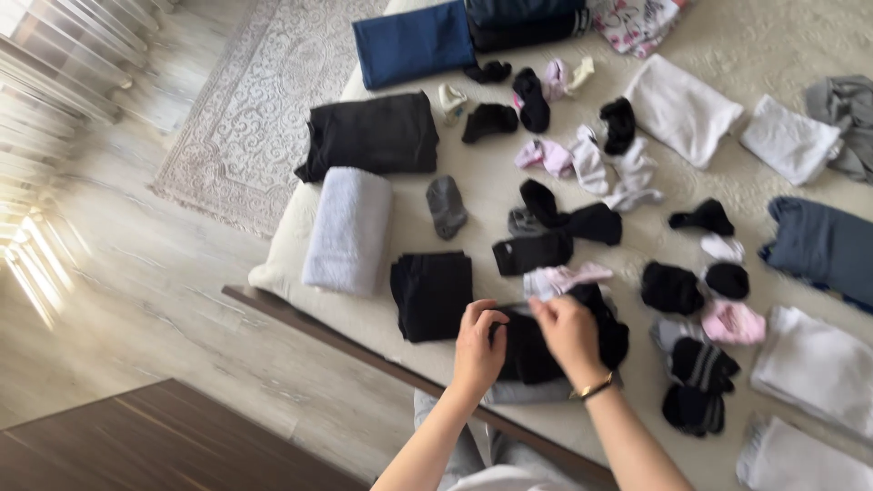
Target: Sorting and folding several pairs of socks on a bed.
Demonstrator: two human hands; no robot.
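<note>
My left hand [477,345] and my right hand [568,335] both pinch the upper edge of a black garment [532,350] lying near the front edge of the bed [291,232]. A gold bracelet sits on my right wrist. A folded black piece [432,293] lies just left of my left hand. A pale pink sock [564,277] lies right above my right hand. Under the black garment a grey item [527,393] shows at the bed's edge.
Several loose socks in black, white, pink and grey are scattered over the bed. Folded piles lie around: a white towel [348,229], black clothes [371,135], a blue piece [414,41], white stacks [814,364]. A patterned rug [255,100] covers the wooden floor at left.
</note>
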